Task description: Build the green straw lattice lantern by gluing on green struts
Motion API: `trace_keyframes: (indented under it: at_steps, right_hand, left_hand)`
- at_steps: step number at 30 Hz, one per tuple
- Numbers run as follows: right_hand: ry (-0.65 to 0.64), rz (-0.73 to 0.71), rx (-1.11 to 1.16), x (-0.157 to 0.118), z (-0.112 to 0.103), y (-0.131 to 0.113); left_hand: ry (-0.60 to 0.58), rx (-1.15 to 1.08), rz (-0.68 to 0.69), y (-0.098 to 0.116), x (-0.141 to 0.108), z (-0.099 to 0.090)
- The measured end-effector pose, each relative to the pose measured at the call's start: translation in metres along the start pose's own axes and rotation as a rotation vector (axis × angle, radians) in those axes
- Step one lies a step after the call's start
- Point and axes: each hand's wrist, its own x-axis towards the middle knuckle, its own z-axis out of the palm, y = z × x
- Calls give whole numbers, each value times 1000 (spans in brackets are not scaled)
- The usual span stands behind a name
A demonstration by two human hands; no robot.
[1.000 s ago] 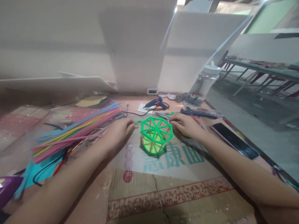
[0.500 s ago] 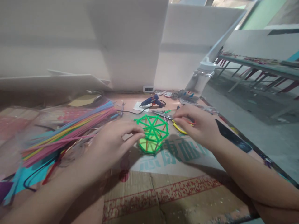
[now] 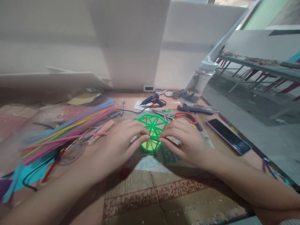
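Observation:
Between my hands is a small green wheel-shaped frame (image 3: 152,125), with spokes on top, brown uprights and a lighter green base. It looks made of pipe cleaners. My left hand (image 3: 130,137) pinches its near left side between thumb and fingers. On the near right side, my right hand (image 3: 181,136) closes thumb and fingertips on the rim. Scissors (image 3: 186,116) with red handles lie just beyond my right hand. Under the frame is a white sheet with teal printing (image 3: 150,164), partly covered by my hands.
A glue gun (image 3: 150,100) rests on a white card at the back. Bundled coloured pipe cleaners (image 3: 70,131) lie left. Blue-handled pliers (image 3: 194,109), a phone (image 3: 229,136) and a clear bottle (image 3: 203,76) are on the right. White boards (image 3: 131,43) stand behind.
My right hand has moved left and down from beside the scissors to the green frame and closed on it. My left hand stays at the frame's left side.

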Motion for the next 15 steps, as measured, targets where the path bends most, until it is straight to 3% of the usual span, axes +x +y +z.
trace_keyframes:
  at_steps: [5,9,15]
  right_hand:
    - [-31,25,-48,0,0,-6]
    - [-59,36,-66,3,0,-10]
    - [-83,8,-143,7,1,-14]
  left_hand:
    - [29,177,20,-15,3,-8]
    - [-25,126,108,-21,2,-4]
    - [-33,92,83,-20,1,3]
